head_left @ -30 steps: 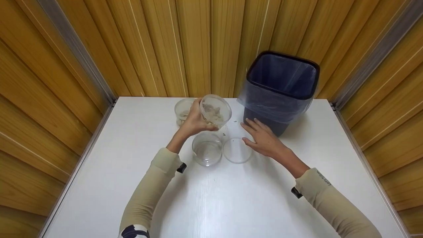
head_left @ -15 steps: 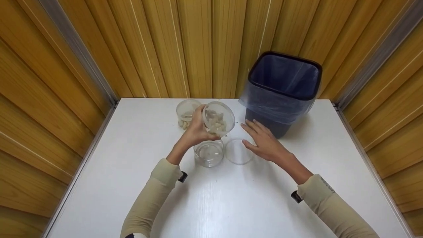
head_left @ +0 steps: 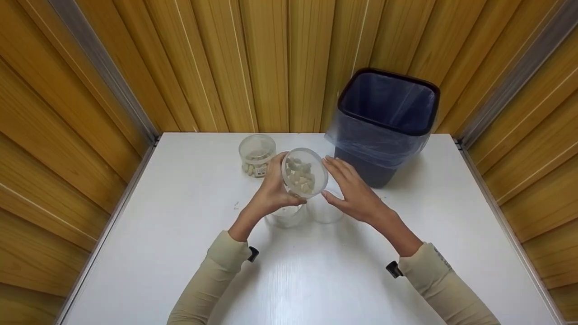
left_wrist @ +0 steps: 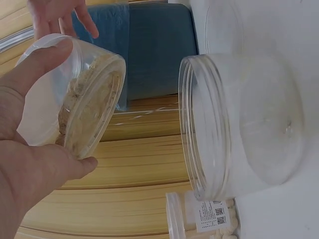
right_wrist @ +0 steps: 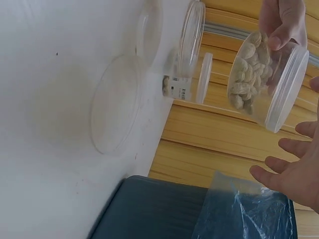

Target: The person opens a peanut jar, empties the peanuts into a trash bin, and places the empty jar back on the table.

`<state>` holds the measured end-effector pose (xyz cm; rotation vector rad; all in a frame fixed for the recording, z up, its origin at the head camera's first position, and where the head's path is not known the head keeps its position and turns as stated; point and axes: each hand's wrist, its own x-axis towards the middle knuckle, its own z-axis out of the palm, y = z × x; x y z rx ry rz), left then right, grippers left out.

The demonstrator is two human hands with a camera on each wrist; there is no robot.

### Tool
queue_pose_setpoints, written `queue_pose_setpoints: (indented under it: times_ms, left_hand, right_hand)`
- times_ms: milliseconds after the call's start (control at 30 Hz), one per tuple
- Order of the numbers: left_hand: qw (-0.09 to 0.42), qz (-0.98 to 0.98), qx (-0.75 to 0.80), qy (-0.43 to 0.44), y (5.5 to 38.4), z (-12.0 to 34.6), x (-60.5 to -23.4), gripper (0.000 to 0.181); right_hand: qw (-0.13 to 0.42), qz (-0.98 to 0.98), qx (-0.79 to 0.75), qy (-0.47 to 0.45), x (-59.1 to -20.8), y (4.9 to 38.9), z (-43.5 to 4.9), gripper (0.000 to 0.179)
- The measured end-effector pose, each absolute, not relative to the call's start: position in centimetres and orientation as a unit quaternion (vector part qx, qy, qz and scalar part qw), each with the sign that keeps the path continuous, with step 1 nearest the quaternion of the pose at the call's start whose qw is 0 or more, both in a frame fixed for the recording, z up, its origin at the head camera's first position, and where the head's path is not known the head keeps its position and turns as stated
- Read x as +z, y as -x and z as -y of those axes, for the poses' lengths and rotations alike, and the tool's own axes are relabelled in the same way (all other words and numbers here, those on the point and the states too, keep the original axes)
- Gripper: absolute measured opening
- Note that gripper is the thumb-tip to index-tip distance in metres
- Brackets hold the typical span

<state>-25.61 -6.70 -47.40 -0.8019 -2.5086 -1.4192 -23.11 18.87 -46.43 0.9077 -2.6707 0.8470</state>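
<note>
My left hand (head_left: 273, 192) grips a round translucent plastic tub (head_left: 307, 174), thumb and fingers on opposite sides. Its frosted top tilts toward the head camera, and pale nut-like pieces lie inside. Just right of the tub is my right hand (head_left: 352, 189), fingers extended, fingertips right at the rim in the head view; a gap shows between them in the right wrist view. Below the tub, an uncapped clear jar (left_wrist: 259, 124) stands on the table, partly hidden in the head view. Beside it lies a thin clear round lid (right_wrist: 92, 127).
A similar labelled tub (head_left: 257, 151) with pale pieces stands at the back left. The dark bin (head_left: 368, 169) with a bluish liner (head_left: 379, 142) rises at the back right. Small crumbs dot the white table (head_left: 289, 275); wood-look panels (head_left: 266, 63) enclose it.
My left hand has brought the tub toward me and to the right, turning its top to face the camera more. My right hand has shifted slightly left, up to the rim.
</note>
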Motion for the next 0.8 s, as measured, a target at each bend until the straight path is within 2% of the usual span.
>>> queue_pose_setpoints:
  times_ms: [233,433,800]
  left_hand:
    - [0.087,0.838,-0.465,0.273,24.1,5.9,-47.7,0.123]
    - [0.131,0.867,-0.393,0.278,22.8,5.2,-47.8,0.123]
    - [0.159,0.886,-0.335,0.278,21.4,4.3,-47.7,0.128]
  right_hand:
    - [0.111,0.89,0.285,-0.339,-45.6,22.3,-17.2,0.085]
    - [0.098,0.892,0.279,-0.341,-45.1,21.7,-16.2,0.094]
    - [0.075,0.896,0.291,-0.326,-45.0,21.2,-16.0,0.106]
